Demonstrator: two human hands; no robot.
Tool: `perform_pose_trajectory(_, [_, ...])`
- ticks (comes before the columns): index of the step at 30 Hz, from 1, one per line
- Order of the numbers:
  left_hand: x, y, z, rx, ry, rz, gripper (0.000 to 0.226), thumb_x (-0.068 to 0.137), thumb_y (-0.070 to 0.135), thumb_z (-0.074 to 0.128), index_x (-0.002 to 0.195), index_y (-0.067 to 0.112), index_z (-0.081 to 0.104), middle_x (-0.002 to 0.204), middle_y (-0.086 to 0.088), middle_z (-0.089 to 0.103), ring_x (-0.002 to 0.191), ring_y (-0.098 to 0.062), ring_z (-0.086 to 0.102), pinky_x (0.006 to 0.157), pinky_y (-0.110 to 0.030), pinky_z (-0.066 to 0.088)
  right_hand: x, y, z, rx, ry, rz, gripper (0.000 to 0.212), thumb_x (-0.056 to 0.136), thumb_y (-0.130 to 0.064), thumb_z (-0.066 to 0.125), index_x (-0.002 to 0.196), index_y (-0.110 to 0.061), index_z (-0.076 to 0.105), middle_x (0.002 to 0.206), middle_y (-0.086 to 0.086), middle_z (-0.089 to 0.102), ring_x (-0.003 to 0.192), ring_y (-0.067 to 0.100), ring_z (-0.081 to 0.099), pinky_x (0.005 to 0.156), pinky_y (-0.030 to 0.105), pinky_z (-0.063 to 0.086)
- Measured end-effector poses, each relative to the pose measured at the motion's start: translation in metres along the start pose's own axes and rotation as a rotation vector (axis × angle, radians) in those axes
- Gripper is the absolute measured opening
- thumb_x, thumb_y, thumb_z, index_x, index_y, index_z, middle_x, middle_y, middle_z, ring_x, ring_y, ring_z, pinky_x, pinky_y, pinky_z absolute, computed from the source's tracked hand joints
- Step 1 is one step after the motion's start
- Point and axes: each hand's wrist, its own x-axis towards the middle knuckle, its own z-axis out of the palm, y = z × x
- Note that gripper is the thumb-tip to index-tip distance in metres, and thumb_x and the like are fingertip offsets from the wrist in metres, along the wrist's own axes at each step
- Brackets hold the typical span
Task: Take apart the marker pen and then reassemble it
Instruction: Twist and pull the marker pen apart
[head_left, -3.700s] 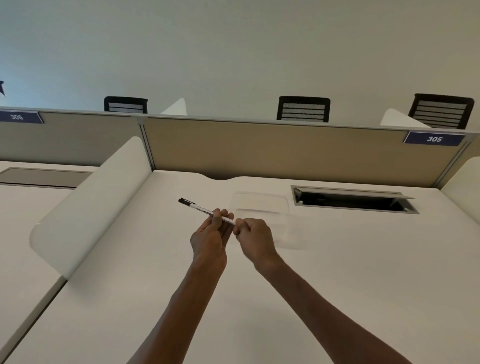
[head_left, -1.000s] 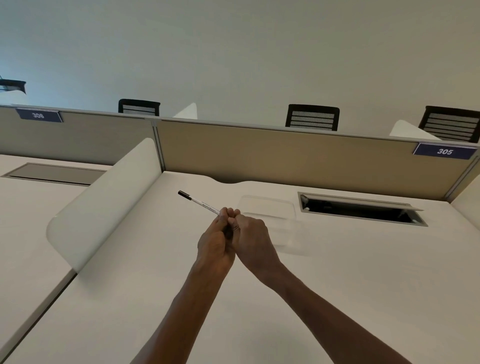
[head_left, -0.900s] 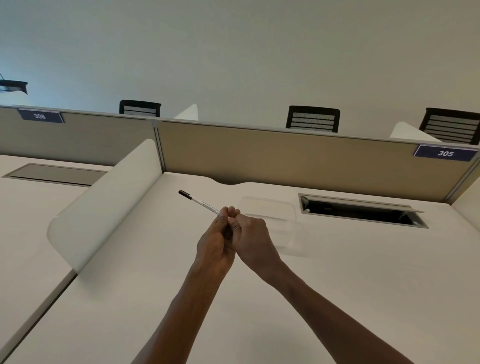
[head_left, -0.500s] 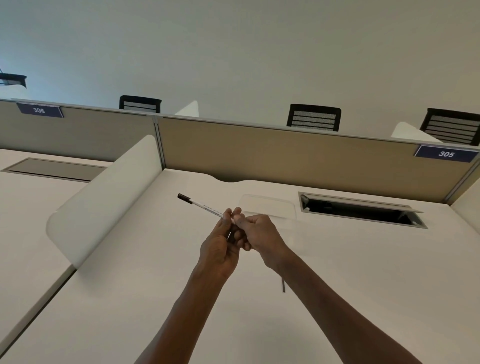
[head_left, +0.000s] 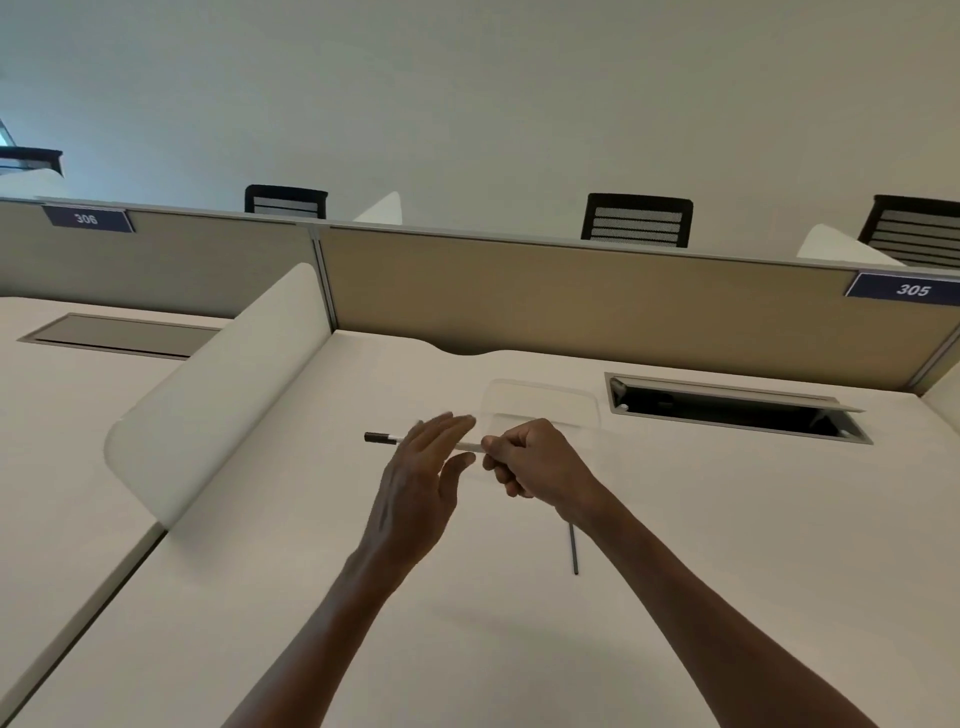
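Two hands | right hand (head_left: 537, 460) pinches marker pen (head_left: 379, 438) | left hand (head_left: 418, 488) fingers (head_left: 452, 423) spread

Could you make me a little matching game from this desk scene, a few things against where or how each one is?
Things:
1. marker pen
2. thin dark rod
3. left hand
4. cable hatch

States:
A. lying on the desk
B. fingers spread open
C. held in the right hand
D. lid up, set in the desk

Pairs: 1-C, 2-A, 3-B, 4-D

pen (head_left: 382, 438) above desk (head_left: 727, 519), rod (head_left: 573, 548) right (lying flat)
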Motion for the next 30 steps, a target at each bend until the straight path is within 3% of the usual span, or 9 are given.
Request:
perform_pose_trajectory(2, [0.004,-0.007,-0.003,0.053,-0.062,0.061,0.036,0.087,0.008,0.068,0.123,0.009,0.065,0.119,-0.005,0.070,0.114,-0.023,0.062,0.096,-0.039,0.051,-0.002,0.001,-0.003,-0.015,-0.023,-0.023,0.035,0.096,-0.026,0.057,0.079,0.000,0.071,0.057,0.002,0.061,0.047,0.012,0.054,0.049,0.019,0.043])
perform_pose_trajectory(5, [0.004,-0.012,-0.007,-0.038,-0.135,0.068,0.026,0.092,0.009,0.064,0.117,0.012,0.070,0.099,-0.001,0.074,0.086,-0.017,0.066,0.072,-0.036,0.054,-0.002,0.005,-0.007,-0.097,-0.041,-0.083,0.033,0.097,-0.027,0.057,0.075,-0.005,0.070,0.056,-0.001,0.061,0.046,0.010,0.054,0.053,0.020,0.046])
perform_pose_trajectory(7, [0.003,-0.014,-0.006,-0.096,-0.143,0.057,0.023,0.093,0.009,0.062,0.114,0.014,0.072,0.091,0.002,0.073,0.079,-0.014,0.065,0.068,-0.034,0.053,-0.003,0.008,-0.010,-0.167,-0.052,-0.128,0.031,0.097,-0.024,0.057,0.071,-0.013,0.069,0.058,-0.002,0.062,0.046,0.007,0.055,0.053,0.020,0.047])
perform_pose_trajectory(11, [0.001,-0.010,0.003,-0.145,-0.115,0.018,0.024,0.091,0.003,0.063,0.110,0.013,0.073,0.087,0.002,0.073,0.078,-0.013,0.066,0.068,-0.033,0.054,-0.003,0.013,-0.014,-0.230,-0.035,-0.187,0.027,0.094,-0.015,0.059,0.070,-0.024,0.067,0.062,-0.003,0.066,0.049,0.005,0.059,0.055,0.025,0.051])
perform_pose_trajectory(16, [0.000,-0.008,0.007,-0.169,-0.079,-0.009,0.024,0.090,0.001,0.064,0.109,0.013,0.074,0.087,0.002,0.074,0.080,-0.011,0.066,0.069,-0.029,0.054,-0.006,0.012,-0.020,-0.172,-0.061,-0.218,0.016,0.093,-0.022,0.063,0.085,-0.012,0.073,0.070,0.002,0.071,0.056,0.008,0.064,0.053,0.023,0.049])
perform_pose_trajectory(20, [-0.003,-0.005,0.009,-0.184,-0.059,-0.038,0.023,0.089,-0.001,0.066,0.107,0.010,0.075,0.087,0.002,0.074,0.079,-0.010,0.066,0.070,-0.027,0.052,-0.008,0.005,-0.026,0.077,-0.036,-0.045,0.044,0.096,-0.042,0.055,0.091,-0.001,0.068,0.077,0.014,0.073,0.059,0.018,0.064,0.054,0.027,0.049])
perform_pose_trajectory(23, [-0.007,-0.004,0.011,-0.190,-0.064,-0.038,0.024,0.089,0.000,0.066,0.108,0.011,0.074,0.087,0.002,0.073,0.080,-0.010,0.065,0.070,-0.025,0.052,-0.007,0.007,-0.027,0.015,-0.013,0.042,0.054,0.097,-0.051,0.046,0.086,-0.003,0.069,0.072,0.011,0.073,0.054,0.017,0.061,0.050,0.025,0.045])
perform_pose_trajectory(26, [-0.009,-0.005,0.011,-0.177,-0.071,-0.042,0.025,0.090,0.001,0.065,0.109,0.014,0.074,0.086,0.003,0.073,0.079,-0.010,0.065,0.069,-0.024,0.051,-0.010,0.009,-0.025,-0.055,-0.021,0.053,0.054,0.097,-0.047,0.049,0.076,-0.002,0.071,0.063,0.007,0.070,0.048,0.014,0.057,0.046,0.022,0.040])
perform_pose_trajectory(30, [-0.010,-0.007,0.012,-0.169,-0.071,-0.058,0.025,0.089,0.000,0.065,0.108,0.013,0.074,0.086,0.003,0.072,0.079,-0.010,0.064,0.069,-0.022,0.050,-0.011,0.011,-0.024,-0.055,-0.012,-0.015,0.037,0.096,-0.032,0.058,0.073,-0.005,0.070,0.057,0.000,0.065,0.046,0.009,0.055,0.048,0.017,0.042])
